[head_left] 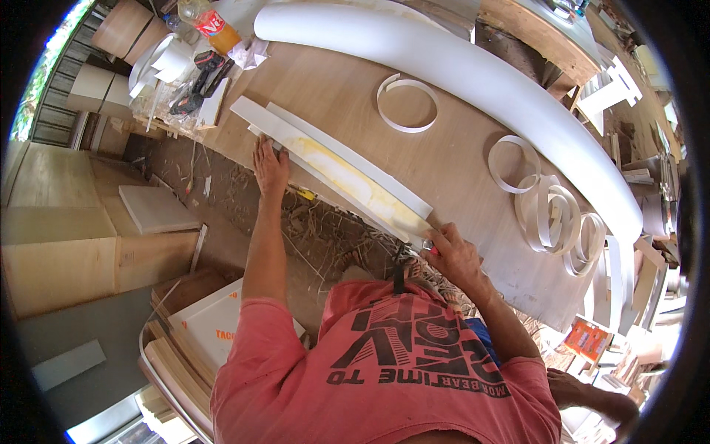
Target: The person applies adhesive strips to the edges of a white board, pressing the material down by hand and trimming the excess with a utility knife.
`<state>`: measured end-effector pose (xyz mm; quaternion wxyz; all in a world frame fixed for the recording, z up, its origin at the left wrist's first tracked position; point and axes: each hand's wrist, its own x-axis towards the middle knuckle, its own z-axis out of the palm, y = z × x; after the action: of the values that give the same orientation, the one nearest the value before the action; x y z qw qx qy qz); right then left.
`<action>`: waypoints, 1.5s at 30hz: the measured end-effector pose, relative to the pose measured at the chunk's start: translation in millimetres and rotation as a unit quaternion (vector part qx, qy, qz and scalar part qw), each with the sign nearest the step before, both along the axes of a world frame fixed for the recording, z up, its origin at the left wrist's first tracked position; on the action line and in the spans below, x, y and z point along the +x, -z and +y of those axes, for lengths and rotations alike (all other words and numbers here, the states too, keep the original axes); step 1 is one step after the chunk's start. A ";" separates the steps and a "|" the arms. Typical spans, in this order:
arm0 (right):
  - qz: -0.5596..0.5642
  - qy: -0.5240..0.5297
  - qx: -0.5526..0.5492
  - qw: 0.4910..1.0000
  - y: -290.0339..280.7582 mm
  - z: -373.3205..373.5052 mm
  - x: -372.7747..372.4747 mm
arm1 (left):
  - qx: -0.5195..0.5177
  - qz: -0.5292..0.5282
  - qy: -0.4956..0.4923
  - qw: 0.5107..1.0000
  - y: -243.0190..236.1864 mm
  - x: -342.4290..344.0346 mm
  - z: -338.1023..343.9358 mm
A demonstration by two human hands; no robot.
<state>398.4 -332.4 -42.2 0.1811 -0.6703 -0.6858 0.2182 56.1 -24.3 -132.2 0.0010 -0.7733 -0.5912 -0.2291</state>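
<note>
Long, narrow white boards [333,166] lie overlapping, slanted across the near edge of the table. The middle one has a smeared, yellowish coat along its face. My left hand [271,166] grips the near edge close to the boards' far left end; its fingertips are partly hidden there. At the opposite end, my right hand [455,255] is closed around a small tool with a red part [430,248] and a shiny tip that meets the board's end. The fingers cover most of this tool, so its kind is unclear.
The wooden tabletop [325,81] carries a long curved white panel [444,55] at the back. Coiled edging strips [407,129] lie to the right. A cordless drill [198,85] and a drink bottle [211,29] stand back left. Shavings litter the floor [296,237]; cabinets [59,251] stand left.
</note>
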 end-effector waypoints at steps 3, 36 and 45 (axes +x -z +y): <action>-0.009 -0.001 -0.010 1.000 -0.5 1.4 5.0 | 0.003 -0.008 0.001 1.000 -1.9 4.6 -2.0; 0.009 -0.022 0.007 1.000 2.9 5.5 15.9 | -0.031 0.001 -0.002 1.000 -9.2 11.0 -5.3; 0.007 -0.023 -0.007 1.000 5.0 4.6 14.6 | -0.016 -0.039 0.002 0.999 -3.5 3.2 -3.2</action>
<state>413.0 -327.8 -47.2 0.1761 -0.6541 -0.6980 0.2322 59.3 -27.4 -128.7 -0.0347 -0.7647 -0.5931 -0.2496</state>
